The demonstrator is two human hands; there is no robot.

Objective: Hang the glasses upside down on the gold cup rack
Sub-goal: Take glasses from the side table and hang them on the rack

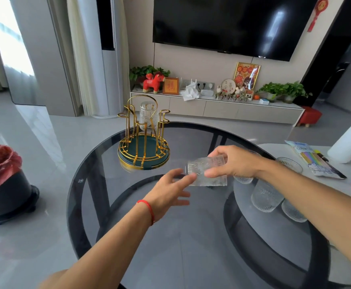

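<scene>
The gold cup rack point(143, 140) with a green base stands on the far left part of the round glass table point(191, 247). One ribbed clear glass point(148, 115) hangs upside down on a far peg. My right hand point(235, 163) grips another ribbed glass point(203, 170), tilted on its side above the table, right of the rack. My left hand point(170, 192) has its fingers spread, with the fingertips touching that glass's left end. Several more glasses point(266, 197) stand on the table under my right forearm.
A black bin with a red bag point(3, 180) sits on the floor at left. At right, a lower white table holds a white cylinder point(349, 142) and a packet of straws point(314, 161). A TV cabinet with ornaments stands beyond the table.
</scene>
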